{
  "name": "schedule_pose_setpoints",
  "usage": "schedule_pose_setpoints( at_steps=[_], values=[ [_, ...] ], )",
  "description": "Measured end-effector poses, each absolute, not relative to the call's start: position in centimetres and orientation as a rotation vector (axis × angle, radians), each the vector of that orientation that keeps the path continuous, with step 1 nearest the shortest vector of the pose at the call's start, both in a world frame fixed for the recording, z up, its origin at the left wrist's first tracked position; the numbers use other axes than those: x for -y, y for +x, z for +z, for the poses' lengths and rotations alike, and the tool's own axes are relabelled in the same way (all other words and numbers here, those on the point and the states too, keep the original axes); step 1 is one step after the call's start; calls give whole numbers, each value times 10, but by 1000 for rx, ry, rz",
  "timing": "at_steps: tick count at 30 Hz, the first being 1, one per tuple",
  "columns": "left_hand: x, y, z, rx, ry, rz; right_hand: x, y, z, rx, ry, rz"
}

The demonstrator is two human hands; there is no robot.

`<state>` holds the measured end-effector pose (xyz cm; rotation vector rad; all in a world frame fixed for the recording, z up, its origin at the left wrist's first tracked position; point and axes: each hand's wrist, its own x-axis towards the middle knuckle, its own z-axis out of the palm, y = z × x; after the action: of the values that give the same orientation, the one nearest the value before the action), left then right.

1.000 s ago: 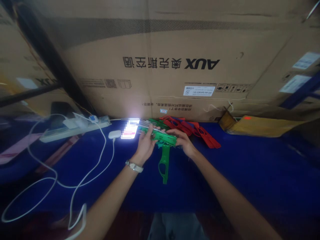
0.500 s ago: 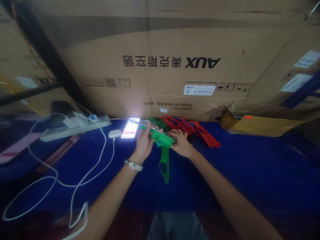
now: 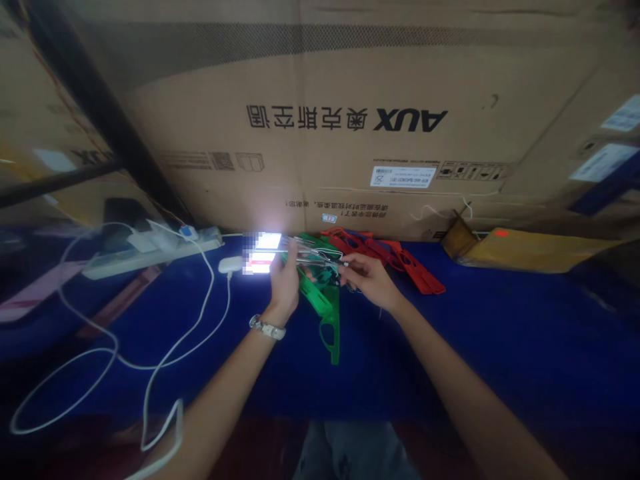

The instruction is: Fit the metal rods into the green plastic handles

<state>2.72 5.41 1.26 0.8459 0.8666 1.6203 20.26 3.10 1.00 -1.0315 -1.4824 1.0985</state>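
My left hand [image 3: 285,283] is closed around thin silvery rod-like parts [image 3: 317,259], with the thumb on top. These parts stretch across to my right hand [image 3: 370,280], whose fingertips pinch their near end. A bright green plastic toy gun piece [image 3: 316,297] slants down just right of my left hand; whether the fingers also grip it is hidden. Below it, a darker green plastic piece with a loop like a trigger guard [image 3: 330,333] lies on the blue table. Small dark parts between the hands are blurred.
Behind the hands lie red toy gun pieces [image 3: 417,270] and a lit phone screen [image 3: 267,250]. A white charger [image 3: 230,265], looping cables and a power strip [image 3: 120,260] occupy the left. A large cardboard box [image 3: 310,80] walls the back; a yellow envelope [image 3: 530,252] lies right.
The bright green piece, earlier held lengthwise between both hands, now slants lower. Silvery parts now span the hands. My right hand has moved slightly right and its fingertips have come to a pinch.
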Motion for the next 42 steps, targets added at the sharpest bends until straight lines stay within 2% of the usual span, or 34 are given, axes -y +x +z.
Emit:
schedule_pose_setpoints(
  at_steps=[12,18,25,31,36,42],
  values=[
    [-55,26,14,-865,716,1554,-21,181,6,1447,-1119,1301],
    [-55,24,15,-762,706,1511,-15,179,11,1477,-1111,1204],
    [-62,23,7,-801,668,1630,-3,172,5,1680,-1087,1111],
    [-63,25,3,-867,686,1716,-8,171,-7,1728,-1214,846],
    [-61,23,9,-889,691,1576,-17,180,-2,1524,-1162,984],
    [-64,10,13,-882,893,1554,-23,191,2,1434,-1192,978]
  ],
)
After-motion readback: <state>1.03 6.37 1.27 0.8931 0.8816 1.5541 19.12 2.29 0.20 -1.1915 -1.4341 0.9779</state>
